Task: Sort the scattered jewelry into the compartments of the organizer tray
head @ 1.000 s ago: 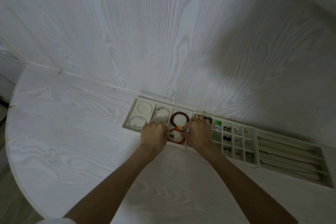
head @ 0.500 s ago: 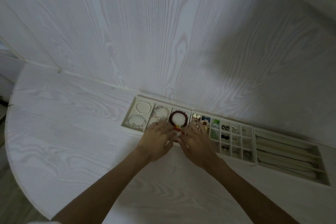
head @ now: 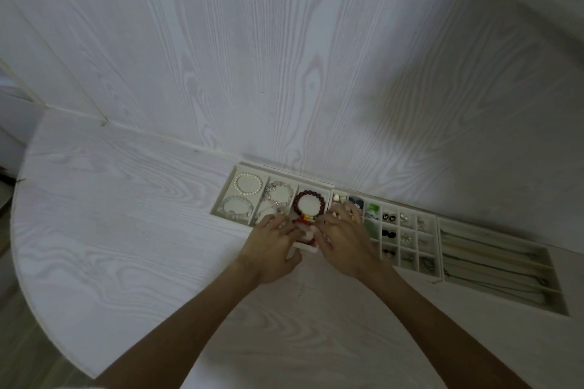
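**Hands drawn back to the tray's near edge**

Both your hands have pulled toward you since a second ago, off the bracelet compartments and down to the front lip of the tray (head: 226, 199). Your left hand (head: 271, 246) and right hand (head: 344, 241) now sit side by side, fingers pointing away from you over the third bracelet column. Between their fingertips lies the red bracelet (head: 304, 225) with its orange and green beads, in the near compartment just below the dark bracelet (head: 309, 203). It lies straight ahead of both hands, about equally close to each, and being a ring it offers no long axis to line up with. Your fingers look loosely spread and laid on the tray, but whether any of them pinch the beads I cannot tell; your knuckles cover most of that compartment. Dim light blurs the small pieces in the grid (head: 407, 237) to the right.
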Motion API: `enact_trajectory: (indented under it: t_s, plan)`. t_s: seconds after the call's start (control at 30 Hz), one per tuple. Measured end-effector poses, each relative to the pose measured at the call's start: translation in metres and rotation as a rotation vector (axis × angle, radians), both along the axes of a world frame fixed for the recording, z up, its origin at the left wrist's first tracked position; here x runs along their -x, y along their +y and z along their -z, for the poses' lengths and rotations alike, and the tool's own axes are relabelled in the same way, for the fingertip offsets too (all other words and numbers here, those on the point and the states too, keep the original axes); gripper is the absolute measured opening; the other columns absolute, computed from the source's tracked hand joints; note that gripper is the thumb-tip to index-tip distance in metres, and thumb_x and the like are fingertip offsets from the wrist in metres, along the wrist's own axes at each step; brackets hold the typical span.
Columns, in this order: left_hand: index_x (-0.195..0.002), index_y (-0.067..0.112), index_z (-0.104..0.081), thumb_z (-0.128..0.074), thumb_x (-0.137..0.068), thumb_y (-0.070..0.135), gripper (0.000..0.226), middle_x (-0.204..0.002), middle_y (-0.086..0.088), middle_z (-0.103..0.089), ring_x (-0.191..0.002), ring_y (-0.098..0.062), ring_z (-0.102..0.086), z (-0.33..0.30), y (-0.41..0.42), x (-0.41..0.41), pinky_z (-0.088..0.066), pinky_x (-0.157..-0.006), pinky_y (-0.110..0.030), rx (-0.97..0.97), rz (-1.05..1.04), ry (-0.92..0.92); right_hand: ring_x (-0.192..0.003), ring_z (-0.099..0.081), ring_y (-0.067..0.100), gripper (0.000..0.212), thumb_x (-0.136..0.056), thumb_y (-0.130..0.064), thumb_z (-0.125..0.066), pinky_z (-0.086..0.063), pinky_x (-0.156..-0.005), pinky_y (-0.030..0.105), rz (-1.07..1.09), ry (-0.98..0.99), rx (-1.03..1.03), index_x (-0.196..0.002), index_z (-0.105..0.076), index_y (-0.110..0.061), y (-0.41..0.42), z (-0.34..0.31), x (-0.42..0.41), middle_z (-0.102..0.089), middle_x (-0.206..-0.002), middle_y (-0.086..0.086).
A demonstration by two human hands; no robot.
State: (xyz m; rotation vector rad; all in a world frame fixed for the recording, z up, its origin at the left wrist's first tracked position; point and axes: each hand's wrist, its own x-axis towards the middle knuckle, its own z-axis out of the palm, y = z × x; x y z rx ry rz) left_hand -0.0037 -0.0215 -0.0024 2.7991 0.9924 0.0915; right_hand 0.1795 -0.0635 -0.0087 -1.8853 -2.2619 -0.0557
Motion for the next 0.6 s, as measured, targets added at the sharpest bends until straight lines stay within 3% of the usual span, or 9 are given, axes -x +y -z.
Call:
enact_trajectory:
  t_s: [0.2,0.4,0.53,0.6]
  plan:
    - [-0.105,0.022,-0.070,-0.035,-0.078,0.039,0.047,-0.098,0.004,-0.069,-0.094,-0.020,-0.060,0.002,-0.008,-0.003,-0.047,-0.082,-0.034,0.008,-0.018,0.033,-0.110,-0.055,0.028,0.055,-0.095,-0.039,-0.024,-0.017,-0.105,0.043,0.016,-0.099,0.089,-0.080,-0.075,-0.024,0.016,0.000,0.003,-0.065,-0.112,0.004]
    - [-0.126,0.022,-0.058,-0.011,-0.077,0.045,0.071,-0.125,0.005,-0.059,-0.118,-0.020,-0.045,0.000,-0.006,-0.003,-0.030,-0.099,-0.033,0.052,0.000,0.093,-0.117,-0.049,0.027,0.064,-0.094,-0.044,-0.014,-0.011,-0.106,0.039,0.038,-0.104,0.148,-0.090,-0.074,-0.025,0.018,0.000,0.002,-0.061,-0.118,0.005]
    - [-0.127,0.025,-0.056,-0.026,-0.080,0.047,0.060,-0.127,0.007,-0.057,-0.121,-0.018,-0.046,0.009,-0.003,0.002,-0.034,-0.100,-0.033,0.071,-0.040,0.019,-0.105,-0.054,0.024,0.056,-0.095,-0.042,-0.022,-0.019,-0.100,0.036,0.010,-0.058,0.096,-0.089,-0.074,-0.022,0.015,-0.003,0.001,-0.064,-0.105,0.002]
    - [-0.117,0.025,-0.062,-0.040,-0.079,0.042,0.047,-0.118,0.007,-0.061,-0.115,-0.018,-0.053,0.009,-0.008,0.011,-0.043,-0.094,-0.031,0.066,-0.121,-0.088,-0.098,-0.056,0.021,0.046,-0.096,-0.040,-0.031,-0.025,-0.098,0.034,-0.019,0.018,0.049,-0.087,-0.072,-0.021,0.002,-0.004,0.002,-0.064,-0.096,-0.002]
